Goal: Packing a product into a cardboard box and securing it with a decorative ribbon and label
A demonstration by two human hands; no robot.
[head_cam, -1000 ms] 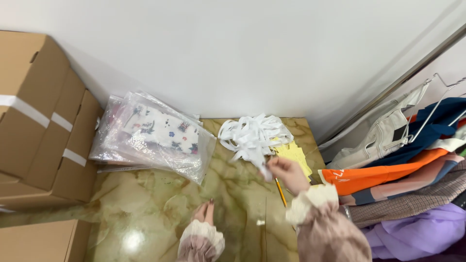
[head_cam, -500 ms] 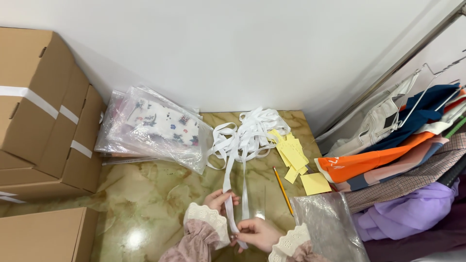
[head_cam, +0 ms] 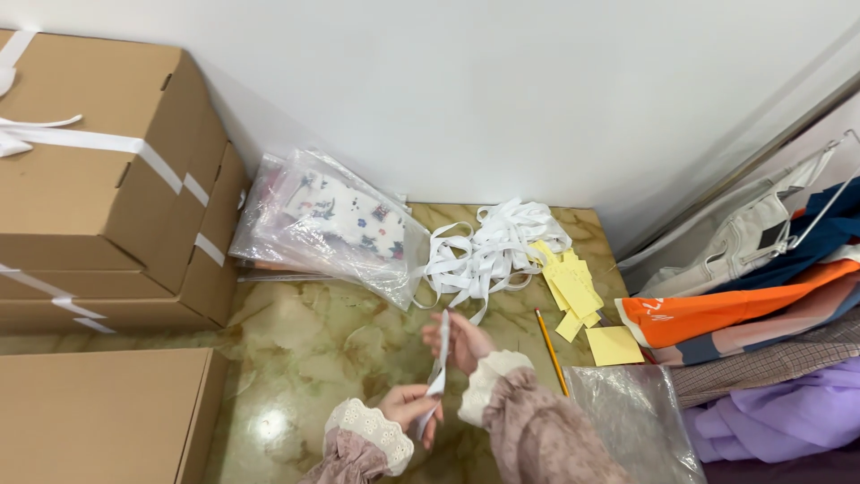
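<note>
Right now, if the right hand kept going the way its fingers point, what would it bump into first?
Probably the heap of white ribbon. The right hand points up and away toward the wall, pinching a white strip with the left hand. Only marble floor lies between, though depth is hard to judge.

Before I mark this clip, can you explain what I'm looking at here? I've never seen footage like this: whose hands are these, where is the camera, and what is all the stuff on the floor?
There is no machine here. A person wears a camera on the head, so the single view looks down at their own two bare hands. The left hand and the right hand hold one white strip between them, the left pinching its lower end. On the marbled floor lie a heap of white strips, yellow paper tags, a pencil, clear bags of printed cloth and an empty clear bag. Cardboard boxes stand at the left; clothes on hangers are at the right.
</note>
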